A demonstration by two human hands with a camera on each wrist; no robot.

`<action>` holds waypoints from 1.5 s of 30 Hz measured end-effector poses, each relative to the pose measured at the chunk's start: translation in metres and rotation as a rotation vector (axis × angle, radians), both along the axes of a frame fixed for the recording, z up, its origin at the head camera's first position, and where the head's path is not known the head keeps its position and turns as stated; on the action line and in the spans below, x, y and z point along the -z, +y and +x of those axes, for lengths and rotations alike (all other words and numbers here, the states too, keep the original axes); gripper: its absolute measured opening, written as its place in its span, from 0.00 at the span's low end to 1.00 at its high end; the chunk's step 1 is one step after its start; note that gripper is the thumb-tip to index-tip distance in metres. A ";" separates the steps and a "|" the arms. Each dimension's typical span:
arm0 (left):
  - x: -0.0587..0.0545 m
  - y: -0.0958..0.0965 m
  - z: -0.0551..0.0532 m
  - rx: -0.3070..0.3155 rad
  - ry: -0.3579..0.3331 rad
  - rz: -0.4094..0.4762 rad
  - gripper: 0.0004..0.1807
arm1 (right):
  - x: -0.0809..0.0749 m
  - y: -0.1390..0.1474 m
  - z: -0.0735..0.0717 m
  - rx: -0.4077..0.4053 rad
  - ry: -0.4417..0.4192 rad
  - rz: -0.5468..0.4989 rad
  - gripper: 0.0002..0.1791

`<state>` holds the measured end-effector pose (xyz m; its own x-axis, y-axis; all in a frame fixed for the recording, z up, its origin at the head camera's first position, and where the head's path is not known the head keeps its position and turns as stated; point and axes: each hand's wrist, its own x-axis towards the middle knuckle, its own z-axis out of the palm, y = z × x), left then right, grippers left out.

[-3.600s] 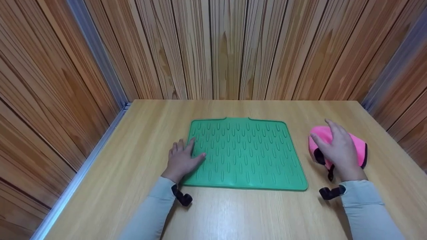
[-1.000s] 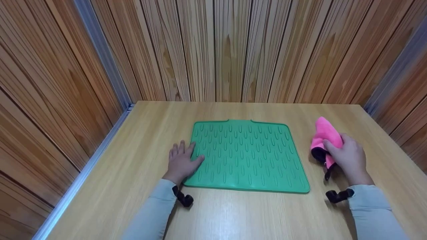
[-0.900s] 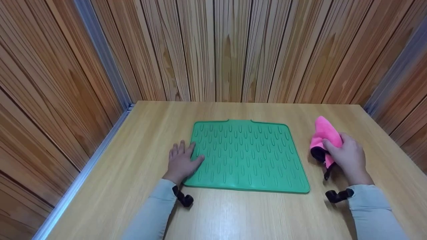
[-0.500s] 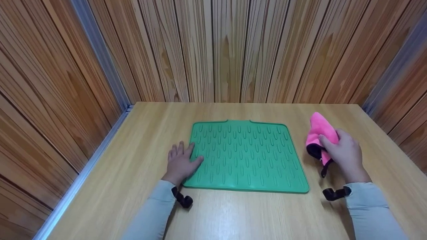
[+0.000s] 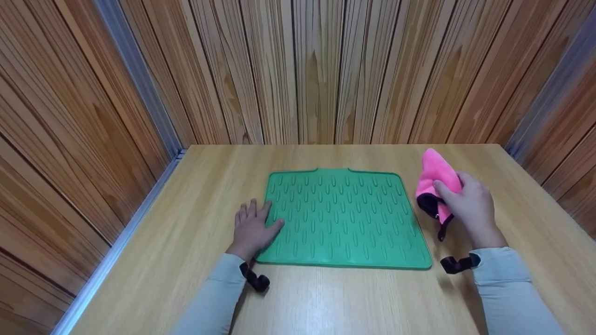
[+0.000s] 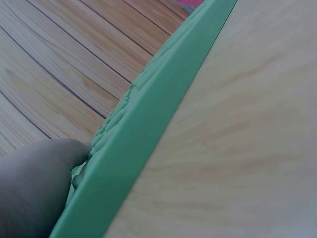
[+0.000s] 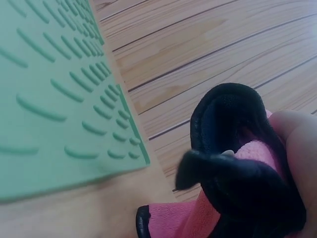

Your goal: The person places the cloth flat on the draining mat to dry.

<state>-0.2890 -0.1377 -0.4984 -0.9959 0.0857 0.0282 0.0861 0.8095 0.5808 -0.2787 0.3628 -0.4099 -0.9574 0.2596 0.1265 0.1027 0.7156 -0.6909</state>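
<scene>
A green rectangular mat (image 5: 347,216) with rows of raised oval bumps lies on the wooden table. My left hand (image 5: 253,230) rests flat with fingers spread over its left edge; the left wrist view shows the thumb (image 6: 42,173) on the bumpy surface. To the right of the mat, my right hand (image 5: 472,202) grips a pink fleecy cloth piece (image 5: 435,172) with black edging, thumb on the near side. In the right wrist view its black-rimmed opening (image 7: 195,119) and a short black loop (image 7: 188,171) face the camera. The fingers behind the cloth are hidden.
The light wooden table (image 5: 335,298) spreads around the mat. Wood-panelled walls (image 5: 316,70) rise behind and on both sides, with a metal strip (image 5: 116,256) along the left. Small black wrist cameras (image 5: 458,264) jut from both sleeves.
Earlier, my right hand hovered over the pink cloth lying on the table. It then took hold, bunching it, and has moved left and away from me with it. My left hand has stayed put.
</scene>
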 end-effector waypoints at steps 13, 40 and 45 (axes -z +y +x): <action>0.000 0.000 0.001 0.001 0.005 -0.007 0.45 | -0.007 -0.023 -0.001 -0.028 0.034 -0.020 0.43; 0.002 0.000 0.000 0.004 0.006 -0.018 0.44 | -0.036 -0.059 0.000 -0.026 0.087 -0.079 0.40; 0.002 -0.001 0.000 0.007 0.008 -0.013 0.45 | -0.040 -0.068 0.000 -0.036 0.121 -0.073 0.38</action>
